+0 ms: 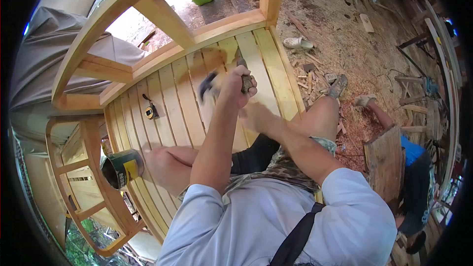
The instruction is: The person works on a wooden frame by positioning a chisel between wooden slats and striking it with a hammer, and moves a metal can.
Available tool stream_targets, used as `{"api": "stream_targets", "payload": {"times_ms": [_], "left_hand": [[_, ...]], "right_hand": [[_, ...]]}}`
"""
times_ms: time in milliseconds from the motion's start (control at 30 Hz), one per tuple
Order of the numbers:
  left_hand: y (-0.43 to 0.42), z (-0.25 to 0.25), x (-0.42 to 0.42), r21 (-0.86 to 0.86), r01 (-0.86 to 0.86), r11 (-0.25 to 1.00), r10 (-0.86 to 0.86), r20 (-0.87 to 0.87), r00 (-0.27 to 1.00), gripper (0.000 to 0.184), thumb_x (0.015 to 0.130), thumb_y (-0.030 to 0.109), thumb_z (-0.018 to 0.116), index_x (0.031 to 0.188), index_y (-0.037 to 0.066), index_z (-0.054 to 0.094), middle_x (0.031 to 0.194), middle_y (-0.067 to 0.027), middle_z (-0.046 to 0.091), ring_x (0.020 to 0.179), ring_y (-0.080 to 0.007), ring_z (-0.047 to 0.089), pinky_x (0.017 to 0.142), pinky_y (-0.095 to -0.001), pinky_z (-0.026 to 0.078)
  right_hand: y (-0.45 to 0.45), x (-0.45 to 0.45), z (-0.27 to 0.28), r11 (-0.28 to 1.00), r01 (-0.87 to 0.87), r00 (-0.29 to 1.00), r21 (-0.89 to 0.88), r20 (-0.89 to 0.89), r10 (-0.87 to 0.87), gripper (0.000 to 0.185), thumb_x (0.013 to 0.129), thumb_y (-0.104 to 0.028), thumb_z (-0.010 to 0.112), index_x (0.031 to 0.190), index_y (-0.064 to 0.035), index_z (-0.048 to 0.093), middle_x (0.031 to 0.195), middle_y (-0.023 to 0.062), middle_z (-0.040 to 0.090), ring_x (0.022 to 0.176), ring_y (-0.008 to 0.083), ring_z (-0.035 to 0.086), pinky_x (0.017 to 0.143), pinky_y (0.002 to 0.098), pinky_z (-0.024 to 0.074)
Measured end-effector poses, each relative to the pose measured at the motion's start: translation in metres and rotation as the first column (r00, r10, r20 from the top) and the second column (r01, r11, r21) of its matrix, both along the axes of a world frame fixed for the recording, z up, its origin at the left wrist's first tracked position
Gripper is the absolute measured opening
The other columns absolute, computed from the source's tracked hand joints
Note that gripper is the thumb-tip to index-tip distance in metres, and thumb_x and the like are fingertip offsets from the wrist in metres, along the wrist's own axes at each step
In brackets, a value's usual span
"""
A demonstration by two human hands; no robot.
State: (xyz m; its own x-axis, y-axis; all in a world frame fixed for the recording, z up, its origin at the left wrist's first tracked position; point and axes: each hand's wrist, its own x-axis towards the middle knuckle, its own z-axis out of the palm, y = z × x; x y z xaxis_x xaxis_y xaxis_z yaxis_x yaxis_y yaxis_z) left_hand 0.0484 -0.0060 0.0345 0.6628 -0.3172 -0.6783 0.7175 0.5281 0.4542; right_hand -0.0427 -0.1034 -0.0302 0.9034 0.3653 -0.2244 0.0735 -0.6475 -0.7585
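My left hand (238, 87) is closed around a chisel (241, 62), whose thick, dark handle end shows at the fingers. The blade points away from me, toward the far end of the wooden slats (170, 88). Just below and partly behind it, my right hand (257, 117) is closed and smeared by motion. A hammer (208, 84), also blurred, has its dark head to the left of my left forearm. Its handle runs toward my right hand and is largely hidden behind that forearm.
A yellow tape measure (149, 112) and a dark can (123, 167) stand left on the slats. The curved wooden frame (167, 17) rises beyond them. Wood scraps and a white clog (298, 43) lie on the sawdust floor. Another person (414, 167) is at right, behind a board (385, 165).
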Motion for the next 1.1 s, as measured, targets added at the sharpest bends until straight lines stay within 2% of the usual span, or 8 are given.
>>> {"api": "stream_targets", "payload": {"times_ms": [133,233,333,433,733,800,1033,1100], "left_hand": [[0.001,-0.005,0.003,-0.007,0.077,0.997,-0.077,-0.003,0.997,0.007,0.083,0.011,0.054,0.088,0.007,0.052,0.070,-0.0070,0.055,0.059,-0.0178,0.055,0.045,-0.0307,0.039],[0.001,-0.006,-0.002,0.026,0.036,0.999,-0.036,-0.010,0.999,0.006,0.084,0.011,0.054,0.086,0.007,0.050,0.069,-0.0080,0.055,0.059,-0.0188,0.055,0.045,-0.0311,0.040],[-0.002,-0.004,-0.003,0.034,0.031,0.999,-0.031,0.013,0.999,0.007,0.084,0.010,0.054,0.084,0.007,0.048,0.068,-0.0089,0.055,0.058,-0.0194,0.055,0.046,-0.0313,0.040],[0.000,0.000,-0.004,0.006,0.015,1.000,-0.016,0.061,0.998,0.007,0.084,0.010,0.055,0.084,0.007,0.048,0.068,-0.0095,0.055,0.058,-0.0201,0.055,0.046,-0.0316,0.040],[0.024,0.034,-0.050,-0.079,-0.001,0.997,0.006,0.069,0.998,0.011,0.086,0.013,0.057,0.095,0.007,0.053,0.077,-0.0073,0.059,0.062,-0.0185,0.056,0.048,-0.0296,0.040],[0.045,0.061,-0.079,-0.059,-0.045,0.997,0.049,0.058,0.997,0.020,0.086,0.016,0.058,0.105,0.007,0.056,0.084,-0.0065,0.061,0.065,-0.0166,0.056,0.049,-0.0287,0.040],[0.066,0.028,-0.089,-0.103,-0.032,0.994,0.044,0.121,0.992,0.029,0.085,0.017,0.060,0.111,0.007,0.051,0.088,-0.0070,0.060,0.067,-0.0155,0.056,0.052,-0.0293,0.041],[0.057,0.015,-0.079,-0.104,-0.039,0.994,0.048,0.079,0.996,0.028,0.085,0.017,0.060,0.110,0.008,0.050,0.087,-0.0068,0.060,0.067,-0.0156,0.056,0.052,-0.0300,0.042]], "right_hand": [[-0.008,0.010,0.002,0.941,0.334,0.942,0.059,-0.048,-0.331,0.029,0.088,-0.024,0.055,0.081,0.0015,0.065,0.066,0.0239,0.062,0.076,0.0465,0.065,0.070,0.0517,0.0521],[-0.013,-0.007,-0.023,0.976,0.004,0.987,-0.216,0.158,0.031,0.033,0.084,-0.015,0.062,0.113,-0.0023,0.053,0.079,0.0284,0.064,0.086,0.0467,0.065,0.079,0.0541,0.0516],[-0.021,-0.016,-0.017,0.998,0.045,0.954,-0.033,0.297,-0.033,0.027,0.084,-0.014,0.061,0.108,-0.0009,0.056,0.074,0.0249,0.063,0.085,0.0455,0.066,0.077,0.0527,0.0515],[-0.018,0.009,-0.005,0.970,0.242,0.966,-0.019,-0.089,-0.243,0.022,0.084,-0.014,0.061,0.100,0.0007,0.058,0.076,0.0237,0.064,0.085,0.0444,0.066,0.076,0.0503,0.0517],[-0.035,-0.057,0.015,0.991,0.120,0.993,0.060,-0.018,-0.119,0.034,0.082,-0.019,0.071,0.103,0.0038,0.058,0.079,0.0191,0.067,0.070,0.0358,0.067,0.063,0.0437,0.0514],[-0.056,-0.070,0.037,0.801,0.506,0.751,0.321,-0.620,-0.227,0.033,0.085,-0.015,0.071,0.110,0.0025,0.058,0.080,0.0118,0.066,0.062,0.0198,0.063,0.054,0.0344,0.0488],[-0.081,-0.025,0.081,0.662,0.548,0.830,0.511,-0.428,-0.357,0.024,0.095,-0.015,0.062,0.114,-0.0002,0.057,0.077,0.0049,0.061,0.058,0.0111,0.058,0.051,0.0263,0.0464],[-0.061,-0.016,0.110,0.356,0.734,0.677,0.578,-0.660,-0.325,0.029,0.102,-0.027,0.055,0.115,-0.0012,0.055,0.071,0.0035,0.058,0.056,0.0108,0.057,0.049,0.0254,0.0467]]}}
